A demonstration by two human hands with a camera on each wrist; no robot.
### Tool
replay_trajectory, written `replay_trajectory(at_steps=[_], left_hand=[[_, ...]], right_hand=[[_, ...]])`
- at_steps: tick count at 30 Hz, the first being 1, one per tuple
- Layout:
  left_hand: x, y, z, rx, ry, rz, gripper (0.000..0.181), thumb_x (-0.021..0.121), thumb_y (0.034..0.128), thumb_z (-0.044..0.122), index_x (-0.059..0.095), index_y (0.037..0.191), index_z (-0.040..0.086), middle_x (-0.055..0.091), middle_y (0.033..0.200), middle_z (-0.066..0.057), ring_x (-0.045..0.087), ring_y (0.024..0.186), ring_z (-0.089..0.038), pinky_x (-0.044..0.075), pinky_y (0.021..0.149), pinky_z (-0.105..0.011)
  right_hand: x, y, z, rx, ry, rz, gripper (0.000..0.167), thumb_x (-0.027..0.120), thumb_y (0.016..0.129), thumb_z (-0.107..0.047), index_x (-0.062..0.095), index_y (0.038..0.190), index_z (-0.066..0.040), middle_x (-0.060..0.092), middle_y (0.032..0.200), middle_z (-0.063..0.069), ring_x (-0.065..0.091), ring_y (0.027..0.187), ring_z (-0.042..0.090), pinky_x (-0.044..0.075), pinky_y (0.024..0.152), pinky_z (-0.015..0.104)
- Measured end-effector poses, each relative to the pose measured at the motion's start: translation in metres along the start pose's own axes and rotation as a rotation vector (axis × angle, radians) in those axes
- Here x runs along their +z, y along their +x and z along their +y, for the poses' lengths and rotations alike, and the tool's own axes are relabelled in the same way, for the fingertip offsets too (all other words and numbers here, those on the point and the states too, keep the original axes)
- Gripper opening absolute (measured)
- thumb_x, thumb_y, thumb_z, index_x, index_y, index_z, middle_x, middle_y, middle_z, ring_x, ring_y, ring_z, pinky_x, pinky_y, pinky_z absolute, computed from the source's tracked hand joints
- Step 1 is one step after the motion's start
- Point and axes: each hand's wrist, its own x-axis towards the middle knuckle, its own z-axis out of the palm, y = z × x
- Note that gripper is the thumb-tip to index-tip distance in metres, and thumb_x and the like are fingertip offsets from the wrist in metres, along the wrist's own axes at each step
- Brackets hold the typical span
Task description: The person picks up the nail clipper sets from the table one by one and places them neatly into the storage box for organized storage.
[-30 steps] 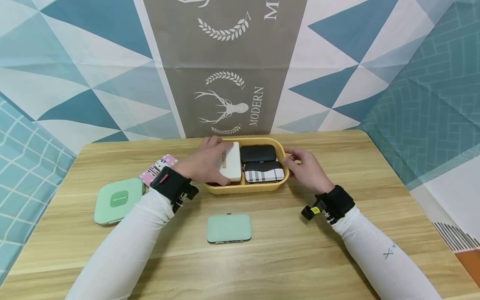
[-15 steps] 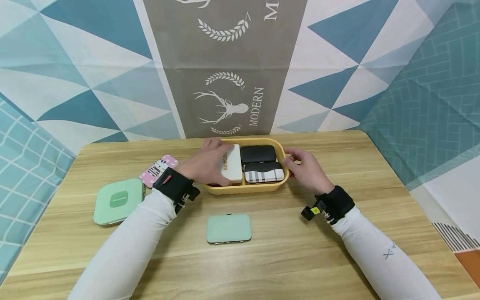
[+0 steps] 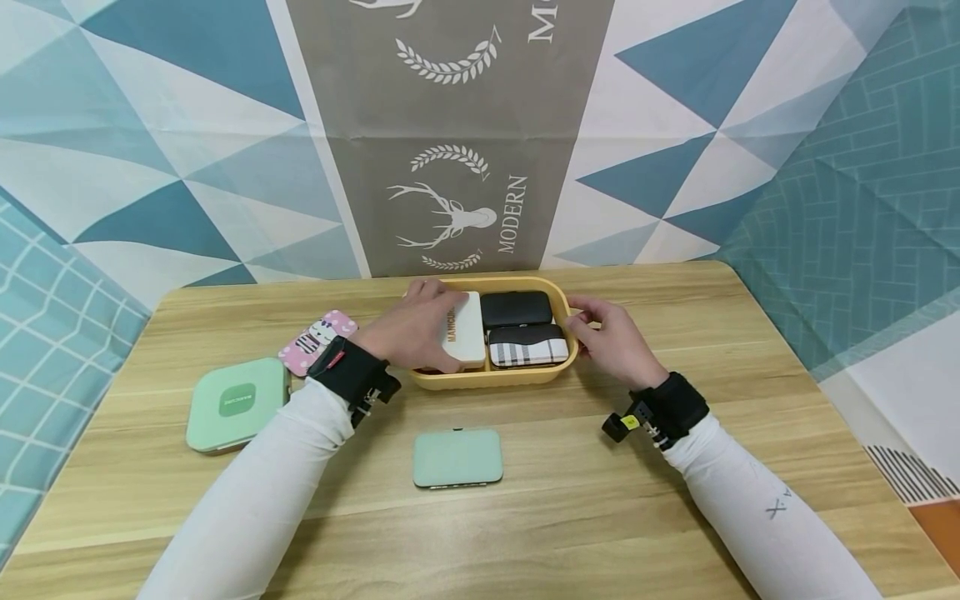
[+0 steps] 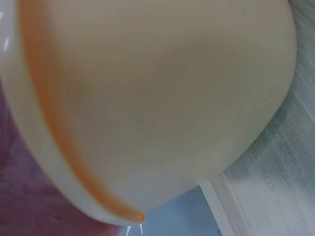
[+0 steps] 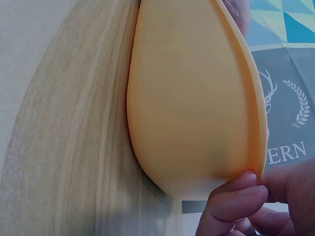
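A yellow basket (image 3: 498, 379) stands at the table's back edge. My left hand (image 3: 416, 329) grips a white manicure case (image 3: 468, 333) at the basket's left compartment, thumb on the near side and fingers on the far side, covering part of it. Beside it, a black case (image 3: 516, 308) and a black case with a plaid lower part (image 3: 529, 346) lie in the right compartment. At the basket's right end, my right hand (image 3: 615, 337) pinches the rim; in the right wrist view the fingers (image 5: 231, 204) curl against the basket wall (image 5: 197, 98).
A mint green flat case (image 3: 458, 458) lies on the wooden table (image 3: 562, 517) in front of the basket. Left of my left wrist are a larger square green case (image 3: 232, 404) and a pink patterned case (image 3: 318, 342). A patterned cloth wall (image 3: 450, 108) rises right behind the basket.
The white case has shifted slightly right and toward me, with my left hand moving along. My right hand stays at the basket's rim.
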Motion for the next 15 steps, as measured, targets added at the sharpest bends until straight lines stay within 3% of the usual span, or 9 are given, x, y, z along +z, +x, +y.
replay_trajectory(at_steps=[7, 15], left_hand=[[-0.001, -0.0029, 0.0003, 0.018, -0.006, 0.001, 0.107, 0.091, 0.0735, 0.05, 0.046, 0.159, 0.003, 0.047, 0.142, -0.018, 0.037, 0.127, -0.036, 0.044, 0.104, -0.049], [-0.0016, -0.0034, 0.0012, 0.018, -0.017, -0.005, 0.104, 0.091, 0.0738, 0.042, 0.046, 0.159, 0.003, 0.047, 0.146, -0.018, 0.037, 0.129, -0.037, 0.043, 0.106, -0.05]], right_hand=[[0.0001, 0.0, 0.0004, 0.004, -0.001, 0.001, 0.044, 0.058, 0.111, -0.017, 0.055, 0.153, -0.004, 0.059, 0.109, 0.018, 0.061, 0.078, 0.029, 0.059, 0.068, 0.04], [-0.0005, 0.0002, -0.0001, 0.009, -0.001, 0.002, 0.045, 0.057, 0.111, -0.017, 0.054, 0.154, -0.005, 0.059, 0.109, 0.018, 0.062, 0.081, 0.03, 0.059, 0.068, 0.037]])
